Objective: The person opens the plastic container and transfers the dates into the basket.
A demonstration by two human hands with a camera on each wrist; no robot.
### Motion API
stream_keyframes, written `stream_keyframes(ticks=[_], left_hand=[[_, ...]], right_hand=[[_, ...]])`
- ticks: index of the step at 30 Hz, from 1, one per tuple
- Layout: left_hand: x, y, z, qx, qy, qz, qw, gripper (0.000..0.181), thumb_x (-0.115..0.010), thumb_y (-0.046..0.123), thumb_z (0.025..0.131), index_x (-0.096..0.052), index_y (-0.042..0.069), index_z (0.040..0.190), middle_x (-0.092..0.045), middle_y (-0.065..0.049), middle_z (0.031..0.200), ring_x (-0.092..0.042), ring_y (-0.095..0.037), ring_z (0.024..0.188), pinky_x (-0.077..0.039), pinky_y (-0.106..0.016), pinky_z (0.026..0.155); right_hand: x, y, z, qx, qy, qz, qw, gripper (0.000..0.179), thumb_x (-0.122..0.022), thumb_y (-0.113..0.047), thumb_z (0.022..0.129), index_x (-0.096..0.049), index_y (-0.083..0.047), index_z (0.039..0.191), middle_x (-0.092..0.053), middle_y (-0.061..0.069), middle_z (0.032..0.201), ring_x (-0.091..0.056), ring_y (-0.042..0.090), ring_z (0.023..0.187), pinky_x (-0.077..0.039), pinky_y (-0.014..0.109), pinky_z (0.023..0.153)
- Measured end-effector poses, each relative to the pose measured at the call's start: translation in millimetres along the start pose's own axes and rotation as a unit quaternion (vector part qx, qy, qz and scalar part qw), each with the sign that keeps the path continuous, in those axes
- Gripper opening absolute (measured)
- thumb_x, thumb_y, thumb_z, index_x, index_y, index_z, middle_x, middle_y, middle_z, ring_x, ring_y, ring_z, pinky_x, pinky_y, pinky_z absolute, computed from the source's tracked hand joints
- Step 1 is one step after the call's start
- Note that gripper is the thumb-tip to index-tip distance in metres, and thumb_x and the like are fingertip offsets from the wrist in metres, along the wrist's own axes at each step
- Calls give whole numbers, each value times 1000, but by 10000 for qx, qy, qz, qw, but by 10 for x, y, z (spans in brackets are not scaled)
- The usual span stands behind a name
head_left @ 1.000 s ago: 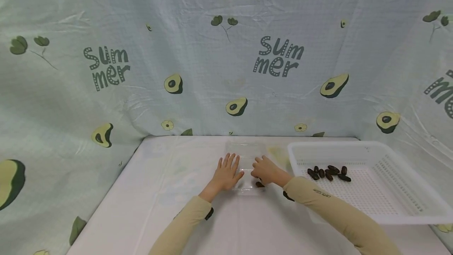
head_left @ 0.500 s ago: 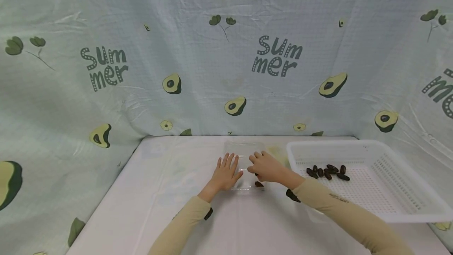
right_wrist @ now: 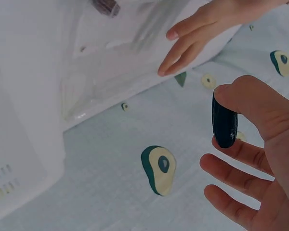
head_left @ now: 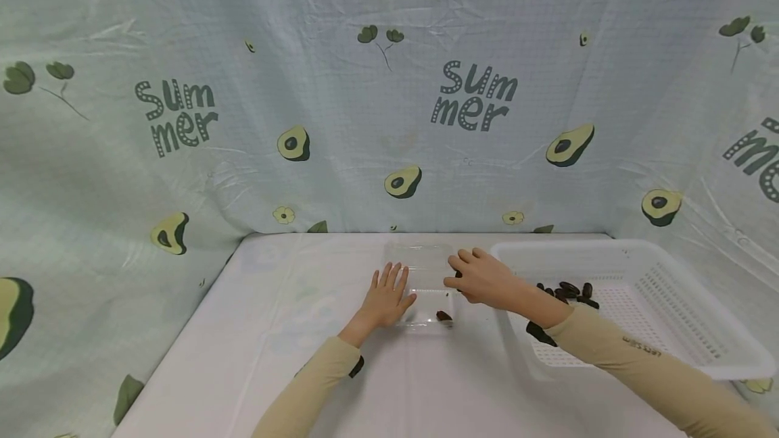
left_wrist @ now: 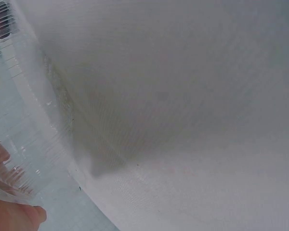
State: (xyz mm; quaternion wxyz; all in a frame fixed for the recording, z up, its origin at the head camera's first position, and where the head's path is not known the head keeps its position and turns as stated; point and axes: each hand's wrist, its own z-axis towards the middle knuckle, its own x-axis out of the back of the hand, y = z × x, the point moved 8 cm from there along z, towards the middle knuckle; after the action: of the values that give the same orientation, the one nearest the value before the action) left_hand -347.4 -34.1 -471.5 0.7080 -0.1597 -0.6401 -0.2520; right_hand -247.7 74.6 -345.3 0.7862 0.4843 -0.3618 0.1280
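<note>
My right hand (head_left: 489, 280) is raised between the clear plastic box and the white basket. Its thumb and index finger pinch a dark, glossy date (right_wrist: 225, 120); the other fingers are spread below it in the right wrist view. Across the left side of the clear plastic box (head_left: 426, 303) rests my left hand (head_left: 383, 301), fingers straight and spread, thumb reaching over the box. Part of that hand shows through the plastic in the left wrist view. One brown date (head_left: 443, 316) lies in the box's front right corner.
A white slotted plastic basket (head_left: 639, 333) stands at the right of the table, holding several dark dates (head_left: 569, 288), partly hidden by my right arm. The white-covered table (head_left: 316, 289) ends at an avocado-print curtain (head_left: 341, 93) behind and on both sides.
My right hand has moved up and right from over the clear box, taking a date out with it, and its forearm now overlaps the basket. My left hand has stayed put.
</note>
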Motion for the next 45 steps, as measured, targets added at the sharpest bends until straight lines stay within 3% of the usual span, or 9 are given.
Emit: stream_keyframes(ticks=[8,13,16,24,33,36,39,41,45], left_hand=[[-17,-4,14,-18,-31,34,10000,62,-28,43,96,-18,4,143,-18,-16,148,-12,-34,137,-13,-51,108],[-14,-6,3,2,-13,7,10000,62,-27,44,96,-18,4,143,-18,-15,148,-12,-34,138,-13,-51,108],[-29,-7,6,4,-40,10,10000,62,-29,43,95,-17,4,143,-17,-15,148,-11,-34,138,-13,-51,108],[-38,-2,0,0,-9,15,10000,62,-27,44,95,-18,5,143,-18,-15,148,-12,-33,138,-13,-51,109],[-28,-10,-1,35,-25,81,10000,61,-27,43,96,-18,5,143,-18,-15,148,-12,-33,138,-13,-51,109],[-28,-13,-5,67,-54,130,9999,62,-25,44,96,-17,6,143,-17,-14,149,-11,-32,138,-13,-50,109],[-24,-10,-9,65,-39,134,9999,62,-26,44,96,-17,6,143,-17,-14,148,-11,-32,138,-13,-50,109],[-20,-5,-11,59,-27,125,9999,62,-26,44,95,-18,6,143,-18,-15,148,-12,-33,138,-14,-50,109],[-10,15,-22,42,-27,84,10000,61,-27,43,95,-19,5,143,-19,-15,148,-13,-33,137,-14,-50,109]], right_hand=[[31,181,-388,-103,153,67,9998,25,-74,-22,70,-54,-22,85,-47,1,81,-38,15,68,-31,26,57],[23,340,-682,-268,320,137,9990,2,-52,-20,87,-52,-18,86,-48,4,84,-41,17,69,-35,28,56],[-2,462,-881,-474,456,365,9972,28,-25,-26,95,-50,-17,86,-48,4,84,-40,18,69,-33,27,54],[-180,799,-1437,-1193,705,775,9873,34,-27,-39,96,-46,-15,83,-47,2,80,-39,15,65,-26,24,49],[-483,1074,-1876,-1825,257,845,9792,62,3,-49,86,-48,-13,80,-43,1,72,-36,15,61,-23,23,48],[-561,1125,-1959,-1975,31,900,9762,42,-29,-49,92,-48,-13,81,-44,2,73,-37,15,62,-25,24,48],[-639,1149,-2012,-2093,-121,905,9736,28,-71,-28,74,-49,-12,81,-45,2,73,-38,16,62,-25,25,48],[-707,1158,-2040,-2185,-260,868,9716,40,-80,-10,55,-49,-13,81,-46,2,73,-39,17,62,-26,26,48],[-850,1155,-2089,-2323,-541,848,9674,38,-79,-10,58,-49,-13,81,-46,3,72,-41,18,63,-28,28,48]])
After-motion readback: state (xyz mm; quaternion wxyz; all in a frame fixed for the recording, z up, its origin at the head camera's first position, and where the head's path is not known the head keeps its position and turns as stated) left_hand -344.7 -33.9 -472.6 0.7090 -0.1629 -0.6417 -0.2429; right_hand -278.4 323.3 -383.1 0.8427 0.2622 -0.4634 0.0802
